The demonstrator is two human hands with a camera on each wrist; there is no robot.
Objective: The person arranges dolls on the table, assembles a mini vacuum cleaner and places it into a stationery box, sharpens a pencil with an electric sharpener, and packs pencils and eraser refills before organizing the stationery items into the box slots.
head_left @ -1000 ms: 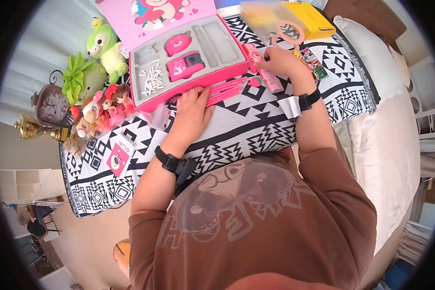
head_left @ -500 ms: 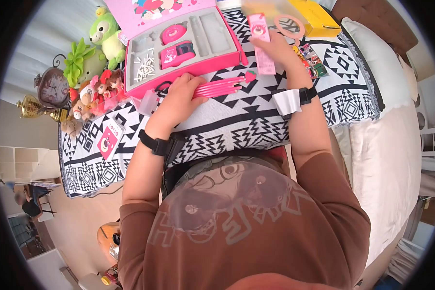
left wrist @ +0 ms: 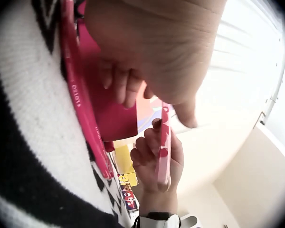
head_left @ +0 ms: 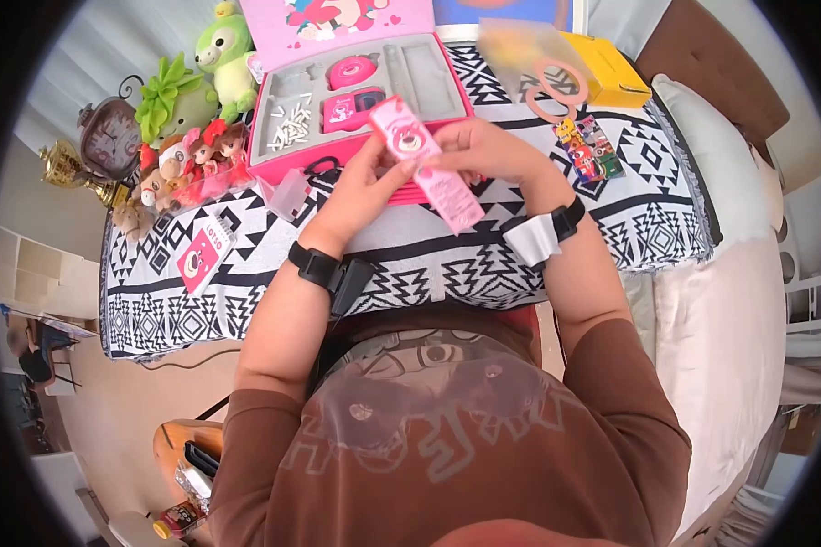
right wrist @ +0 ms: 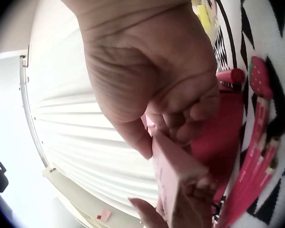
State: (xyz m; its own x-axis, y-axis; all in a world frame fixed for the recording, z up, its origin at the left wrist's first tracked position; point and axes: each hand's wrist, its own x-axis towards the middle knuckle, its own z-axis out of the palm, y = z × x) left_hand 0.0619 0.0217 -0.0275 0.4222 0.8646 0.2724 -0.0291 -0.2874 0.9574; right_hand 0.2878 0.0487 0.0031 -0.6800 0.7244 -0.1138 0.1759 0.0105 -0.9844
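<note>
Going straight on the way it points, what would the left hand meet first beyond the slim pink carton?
Probably the large open box; though depth is unclear, the left hand might pass above its rim.

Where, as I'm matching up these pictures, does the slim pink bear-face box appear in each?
Head: slim pink bear-face box, just above centre.
Left wrist: box edge-on, below and right of centre.
Right wrist: box at bottom, just right of centre.
Shared landmark: large hot-pink box.

The left hand (head_left: 363,190) and right hand (head_left: 500,153) hold 1 pink box (head_left: 447,195) near an open pink case (head_left: 287,164).
</note>
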